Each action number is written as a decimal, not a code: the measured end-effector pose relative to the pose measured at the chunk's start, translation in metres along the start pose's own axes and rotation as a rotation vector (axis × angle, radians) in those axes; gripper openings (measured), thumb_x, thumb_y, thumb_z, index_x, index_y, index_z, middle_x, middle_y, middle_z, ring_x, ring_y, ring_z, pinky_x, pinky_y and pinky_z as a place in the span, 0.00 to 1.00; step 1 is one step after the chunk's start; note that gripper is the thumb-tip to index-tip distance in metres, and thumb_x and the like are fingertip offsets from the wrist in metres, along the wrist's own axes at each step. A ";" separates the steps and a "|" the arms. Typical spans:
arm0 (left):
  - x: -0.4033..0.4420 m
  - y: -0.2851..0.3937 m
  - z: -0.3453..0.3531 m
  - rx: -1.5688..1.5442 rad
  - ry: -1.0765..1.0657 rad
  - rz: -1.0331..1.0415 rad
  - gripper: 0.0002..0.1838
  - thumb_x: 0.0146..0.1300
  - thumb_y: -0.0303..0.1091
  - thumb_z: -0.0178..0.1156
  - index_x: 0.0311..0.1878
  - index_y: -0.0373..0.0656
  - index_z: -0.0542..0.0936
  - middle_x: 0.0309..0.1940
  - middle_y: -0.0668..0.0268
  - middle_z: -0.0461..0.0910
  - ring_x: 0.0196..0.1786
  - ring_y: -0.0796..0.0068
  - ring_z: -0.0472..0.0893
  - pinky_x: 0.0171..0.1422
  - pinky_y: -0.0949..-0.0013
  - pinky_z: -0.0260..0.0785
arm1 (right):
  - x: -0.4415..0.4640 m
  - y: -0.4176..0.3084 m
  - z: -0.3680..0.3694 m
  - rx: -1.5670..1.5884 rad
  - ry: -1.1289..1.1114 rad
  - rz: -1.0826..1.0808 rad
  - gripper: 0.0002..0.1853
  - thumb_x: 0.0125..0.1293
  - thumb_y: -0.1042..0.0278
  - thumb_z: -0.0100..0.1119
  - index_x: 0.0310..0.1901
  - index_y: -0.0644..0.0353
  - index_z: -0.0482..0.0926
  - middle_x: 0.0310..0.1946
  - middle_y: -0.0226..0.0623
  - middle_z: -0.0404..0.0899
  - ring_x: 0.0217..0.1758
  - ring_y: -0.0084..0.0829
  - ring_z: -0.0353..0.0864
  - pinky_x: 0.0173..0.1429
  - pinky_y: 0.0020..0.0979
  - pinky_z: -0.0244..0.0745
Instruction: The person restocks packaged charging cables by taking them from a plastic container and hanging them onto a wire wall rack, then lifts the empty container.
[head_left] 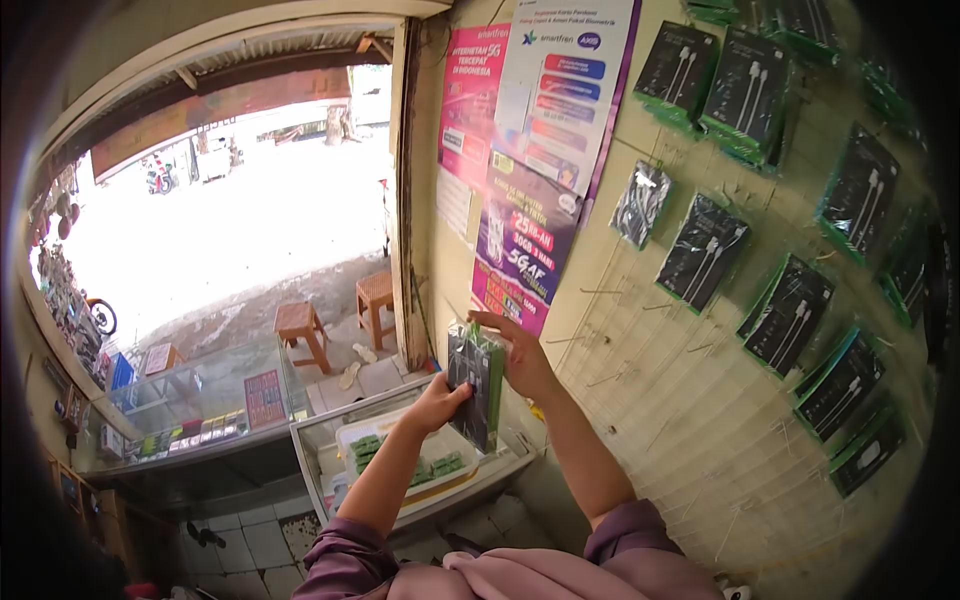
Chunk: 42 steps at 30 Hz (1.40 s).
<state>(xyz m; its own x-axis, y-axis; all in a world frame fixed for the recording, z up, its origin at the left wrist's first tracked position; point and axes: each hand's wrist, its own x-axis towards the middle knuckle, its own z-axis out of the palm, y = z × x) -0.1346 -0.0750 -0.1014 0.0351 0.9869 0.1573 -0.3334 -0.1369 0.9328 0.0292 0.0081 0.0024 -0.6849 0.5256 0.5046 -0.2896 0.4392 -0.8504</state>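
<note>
A stack of dark cable packets with green edges [477, 400] is held upright in front of me, above the glass case. My left hand [441, 402] grips its left side, with the thumb across the front packet. At the upper right of the stack, my right hand [518, 352] has its fingers bent over the top edge, touching the clear plastic there. Similar cable packets [703, 250] hang on the wall rack to the right.
Below the stack, a glass case [312, 470] holds a white tray [408, 488] with small green packs. A longer glass counter [215, 400] stands at left. Wall hooks [640, 375] stick out at right, beside posters [530, 235]. Two wooden stools [300, 325] stand outside the case.
</note>
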 end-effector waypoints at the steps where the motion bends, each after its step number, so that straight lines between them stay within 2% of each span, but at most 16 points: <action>1: 0.007 0.014 0.004 0.196 0.166 -0.039 0.24 0.69 0.44 0.66 0.56 0.31 0.76 0.40 0.65 0.84 0.39 0.76 0.82 0.47 0.69 0.78 | -0.007 -0.005 -0.002 0.039 0.059 0.143 0.24 0.74 0.68 0.57 0.69 0.62 0.69 0.61 0.38 0.77 0.61 0.25 0.78 0.61 0.27 0.74; 3: 0.022 0.034 0.022 0.114 0.220 0.088 0.18 0.69 0.39 0.65 0.50 0.31 0.80 0.37 0.65 0.85 0.36 0.78 0.83 0.41 0.72 0.77 | -0.025 -0.014 0.005 0.402 0.274 0.246 0.22 0.77 0.66 0.55 0.68 0.62 0.69 0.59 0.38 0.78 0.59 0.22 0.77 0.59 0.25 0.73; 5: 0.042 0.053 0.032 0.140 0.328 0.205 0.18 0.68 0.40 0.67 0.48 0.31 0.81 0.39 0.63 0.86 0.37 0.77 0.83 0.42 0.71 0.78 | -0.037 -0.006 0.008 0.099 0.255 0.015 0.22 0.77 0.64 0.54 0.69 0.62 0.69 0.58 0.37 0.79 0.58 0.21 0.78 0.57 0.26 0.75; 6: 0.054 0.060 0.036 0.132 0.351 0.221 0.18 0.66 0.40 0.69 0.47 0.32 0.82 0.38 0.63 0.86 0.37 0.77 0.83 0.43 0.71 0.78 | -0.044 0.000 0.009 -0.039 0.263 0.036 0.25 0.75 0.65 0.57 0.69 0.64 0.67 0.57 0.40 0.79 0.59 0.24 0.79 0.54 0.30 0.78; 7: 0.064 0.072 0.045 0.138 0.329 0.236 0.18 0.66 0.40 0.69 0.47 0.32 0.82 0.38 0.63 0.86 0.37 0.77 0.83 0.43 0.71 0.78 | -0.045 -0.005 0.013 -0.272 0.291 -0.106 0.27 0.74 0.68 0.59 0.69 0.66 0.62 0.53 0.42 0.80 0.55 0.23 0.81 0.48 0.24 0.79; 9: 0.084 0.092 0.067 0.196 0.343 0.256 0.17 0.66 0.40 0.69 0.46 0.32 0.83 0.38 0.63 0.86 0.38 0.77 0.83 0.44 0.72 0.77 | -0.041 -0.007 0.006 -0.373 0.416 -0.035 0.26 0.74 0.68 0.59 0.67 0.66 0.61 0.44 0.44 0.82 0.38 0.26 0.87 0.31 0.27 0.82; 10: 0.095 0.098 0.074 0.251 0.318 0.294 0.20 0.66 0.39 0.69 0.51 0.32 0.80 0.40 0.61 0.85 0.41 0.77 0.83 0.46 0.72 0.77 | -0.035 -0.014 -0.004 -0.382 0.434 -0.049 0.26 0.74 0.68 0.59 0.67 0.66 0.61 0.44 0.44 0.82 0.38 0.26 0.87 0.31 0.27 0.82; 12: 0.116 0.112 0.095 0.220 0.273 0.389 0.23 0.67 0.37 0.68 0.57 0.33 0.75 0.43 0.60 0.84 0.43 0.76 0.83 0.47 0.72 0.77 | -0.021 -0.032 -0.026 -0.300 0.434 0.072 0.21 0.75 0.68 0.56 0.63 0.66 0.62 0.36 0.44 0.83 0.25 0.30 0.87 0.21 0.29 0.80; 14: 0.142 0.114 0.098 0.143 0.137 0.448 0.33 0.69 0.31 0.65 0.69 0.39 0.58 0.52 0.56 0.80 0.50 0.72 0.81 0.53 0.68 0.76 | 0.000 -0.045 -0.044 -0.284 0.517 -0.006 0.19 0.75 0.68 0.56 0.60 0.65 0.63 0.34 0.43 0.82 0.22 0.30 0.86 0.22 0.29 0.81; 17: 0.170 0.124 0.110 0.081 0.027 0.643 0.34 0.69 0.27 0.63 0.72 0.43 0.55 0.56 0.54 0.77 0.53 0.68 0.80 0.56 0.65 0.76 | 0.029 -0.055 -0.068 -0.248 0.608 -0.124 0.15 0.76 0.68 0.55 0.56 0.65 0.65 0.32 0.43 0.83 0.22 0.31 0.87 0.24 0.29 0.82; 21: 0.200 0.143 0.118 0.190 0.016 0.698 0.34 0.69 0.25 0.61 0.74 0.50 0.57 0.51 0.57 0.75 0.54 0.66 0.80 0.58 0.65 0.76 | 0.059 -0.056 -0.095 -0.339 0.710 -0.276 0.15 0.75 0.66 0.56 0.55 0.66 0.67 0.35 0.46 0.84 0.24 0.32 0.87 0.25 0.29 0.82; 28: 0.223 0.152 0.120 0.148 -0.030 0.673 0.34 0.70 0.25 0.60 0.75 0.51 0.58 0.47 0.62 0.75 0.50 0.72 0.81 0.43 0.74 0.80 | 0.080 -0.054 -0.113 -0.273 0.727 -0.241 0.16 0.75 0.65 0.57 0.55 0.66 0.68 0.35 0.45 0.85 0.25 0.32 0.88 0.26 0.29 0.83; 35: 0.240 0.141 0.113 0.217 -0.021 0.703 0.33 0.70 0.24 0.59 0.76 0.51 0.60 0.46 0.62 0.75 0.50 0.71 0.81 0.46 0.71 0.81 | 0.083 -0.039 -0.120 -0.346 0.842 -0.246 0.16 0.72 0.64 0.61 0.53 0.65 0.70 0.32 0.47 0.85 0.22 0.34 0.87 0.28 0.31 0.81; 37: 0.240 0.142 0.118 0.190 -0.059 0.521 0.34 0.69 0.22 0.59 0.76 0.51 0.62 0.48 0.62 0.76 0.49 0.70 0.81 0.48 0.70 0.79 | 0.083 -0.040 -0.128 -0.271 0.901 -0.130 0.18 0.72 0.62 0.61 0.53 0.65 0.70 0.34 0.48 0.86 0.28 0.37 0.89 0.33 0.35 0.82; 40: 0.264 0.127 0.124 0.249 -0.150 0.569 0.31 0.69 0.22 0.56 0.74 0.49 0.65 0.51 0.61 0.76 0.46 0.71 0.83 0.49 0.71 0.79 | 0.091 -0.020 -0.153 -0.520 1.114 -0.230 0.21 0.71 0.58 0.63 0.54 0.67 0.73 0.38 0.50 0.86 0.37 0.40 0.89 0.40 0.38 0.81; 42: 0.290 0.118 0.124 0.371 -0.160 0.554 0.29 0.71 0.24 0.56 0.74 0.47 0.65 0.49 0.60 0.79 0.46 0.73 0.84 0.46 0.71 0.79 | 0.094 -0.013 -0.169 -0.495 1.182 -0.197 0.22 0.70 0.57 0.64 0.54 0.67 0.74 0.40 0.50 0.85 0.40 0.42 0.88 0.44 0.39 0.80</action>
<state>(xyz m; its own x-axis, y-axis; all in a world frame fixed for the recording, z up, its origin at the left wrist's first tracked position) -0.0469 0.1848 0.0944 0.1002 0.7421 0.6627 0.0015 -0.6662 0.7458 0.0809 0.1750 0.0859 0.4156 0.6313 0.6547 0.1334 0.6697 -0.7305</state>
